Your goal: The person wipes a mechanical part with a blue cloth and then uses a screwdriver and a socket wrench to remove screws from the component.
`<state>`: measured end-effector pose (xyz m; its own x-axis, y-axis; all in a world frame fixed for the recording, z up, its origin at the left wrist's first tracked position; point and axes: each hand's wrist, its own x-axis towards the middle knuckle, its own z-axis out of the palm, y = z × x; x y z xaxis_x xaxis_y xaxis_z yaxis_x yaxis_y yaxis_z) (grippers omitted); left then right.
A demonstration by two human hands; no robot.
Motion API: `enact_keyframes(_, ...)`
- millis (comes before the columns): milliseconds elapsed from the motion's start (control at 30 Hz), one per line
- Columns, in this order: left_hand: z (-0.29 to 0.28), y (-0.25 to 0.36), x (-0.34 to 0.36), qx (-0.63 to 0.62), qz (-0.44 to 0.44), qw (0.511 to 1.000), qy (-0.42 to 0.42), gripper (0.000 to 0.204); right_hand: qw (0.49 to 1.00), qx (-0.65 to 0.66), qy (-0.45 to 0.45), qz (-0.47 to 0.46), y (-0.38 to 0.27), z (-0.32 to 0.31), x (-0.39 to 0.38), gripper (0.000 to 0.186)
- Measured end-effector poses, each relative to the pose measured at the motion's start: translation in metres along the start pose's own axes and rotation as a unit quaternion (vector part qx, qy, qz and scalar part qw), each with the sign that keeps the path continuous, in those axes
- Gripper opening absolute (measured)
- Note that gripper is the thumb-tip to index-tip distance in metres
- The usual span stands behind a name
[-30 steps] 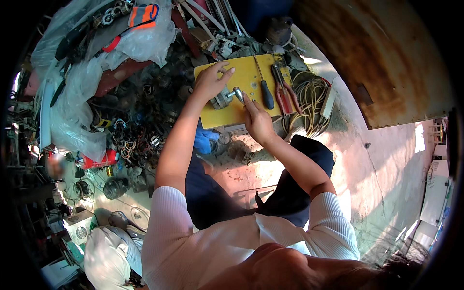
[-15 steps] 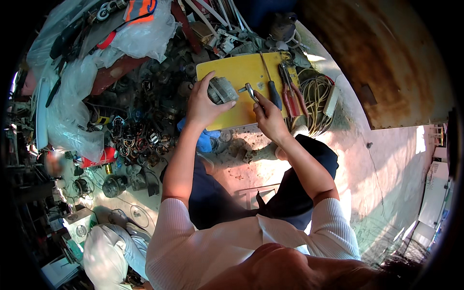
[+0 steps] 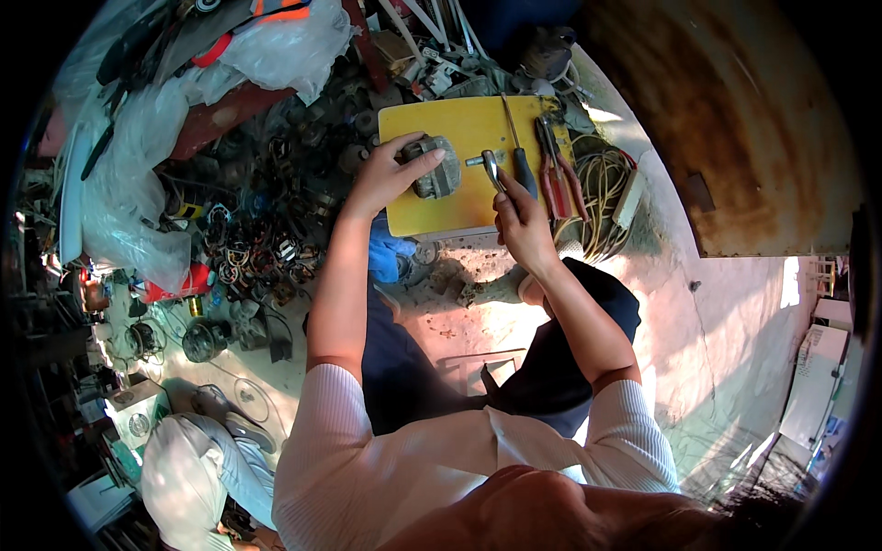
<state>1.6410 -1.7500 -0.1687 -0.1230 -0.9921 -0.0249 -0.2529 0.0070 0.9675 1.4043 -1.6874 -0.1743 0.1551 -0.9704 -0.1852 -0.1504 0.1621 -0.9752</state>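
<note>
On a yellow board (image 3: 412, 220) rests a grey, blocky metal motor (image 3: 437, 176). My left hand (image 3: 388, 176) grips it from its left side, thumb across the top and fingers curled at the far edge. My right hand (image 3: 525, 225) is closed round the handle of a silver ratchet wrench (image 3: 491, 165); its socket end points left toward the motor, a small gap apart. Right of the wrench lies a screwdriver (image 3: 523, 173) with a dark handle. Beside that are red-handled pliers (image 3: 559, 179).
Coiled yellowish cable (image 3: 602, 207) lies right of the board. A blue cloth (image 3: 390, 250) sits by its near left corner. Piled metal parts (image 3: 266, 243) and clear plastic sheeting (image 3: 138, 202) fill the left. Another person's legs (image 3: 207, 468) show at lower left. A large rusty panel (image 3: 717, 119) stands at right.
The motor has been turned in my left hand, and my thumb now lies over its top. My right hand has shifted slightly right with the ratchet wrench, which has tilted more upright.
</note>
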Motion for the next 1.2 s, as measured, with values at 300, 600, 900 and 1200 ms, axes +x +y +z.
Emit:
enact_keyframes(300, -0.006, 0.006, 0.002, -0.07, -0.038, 0.997, 0.013, 0.049, 0.999, 0.015, -0.05, 0.006, -0.003, 0.002, -0.015, 0.045)
enact_keyframes(600, -0.008, 0.001, 0.003, -0.074, -0.051, 0.996, 0.01, 0.048, 0.997, 0.021, -0.077, 0.018, -0.019, 0.003, -0.012, 0.047)
enact_keyframes(900, -0.007, 0.005, 0.004, -0.077, -0.071, 0.994, 0.034, 0.05, 0.96, 0.197, -0.166, 0.111, -0.038, -0.013, -0.003, 0.053)
enact_keyframes(1200, -0.004, 0.012, 0.0, 0.068, -0.002, 0.991, 0.117, 0.074, 0.954, 0.233, -0.155, 0.11, -0.043, -0.014, 0.011, 0.051)
